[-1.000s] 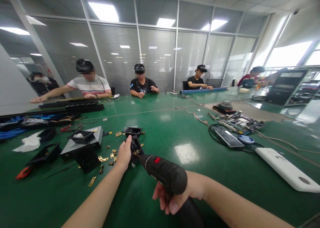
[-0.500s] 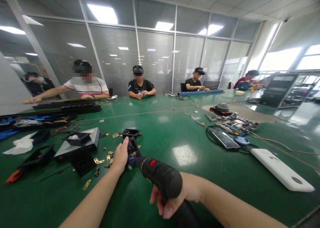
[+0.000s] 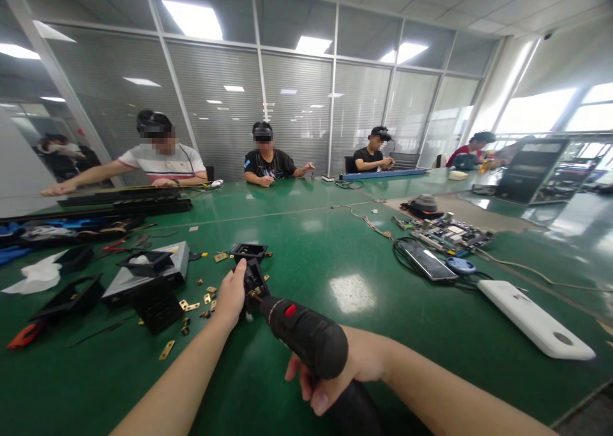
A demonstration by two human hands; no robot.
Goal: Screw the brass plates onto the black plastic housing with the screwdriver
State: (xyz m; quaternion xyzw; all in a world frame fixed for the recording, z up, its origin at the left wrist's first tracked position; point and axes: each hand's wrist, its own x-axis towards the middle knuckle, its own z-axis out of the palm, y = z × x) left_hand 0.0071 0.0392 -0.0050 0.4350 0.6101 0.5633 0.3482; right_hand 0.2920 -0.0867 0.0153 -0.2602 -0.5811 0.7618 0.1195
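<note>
Drill (image 3: 306, 334) hangs tilted at six o'clock in the view, its nose pointing toward ten o'clock into a black housing (image 3: 255, 275) at seven o'clock. The right hand (image 3: 335, 385) is curled round the drill's grip; the left hand (image 3: 231, 295) pinches the housing, thumb along its edge, other fingers hidden. The drill looks stiff and fairly heavy, best held by the grip; the housing looks light, rigid and smooth, likely to twist under torque, so its outer walls seem the place to clamp, clear of the bit. Loose brass plates (image 3: 192, 307) lie at eight o'clock from it. Against half a second earlier, the bluish tint in the housing is gone, both grips stay, and a co-worker's hand (image 3: 309, 168), toward twelve o'clock, now reaches out sideways.
</note>
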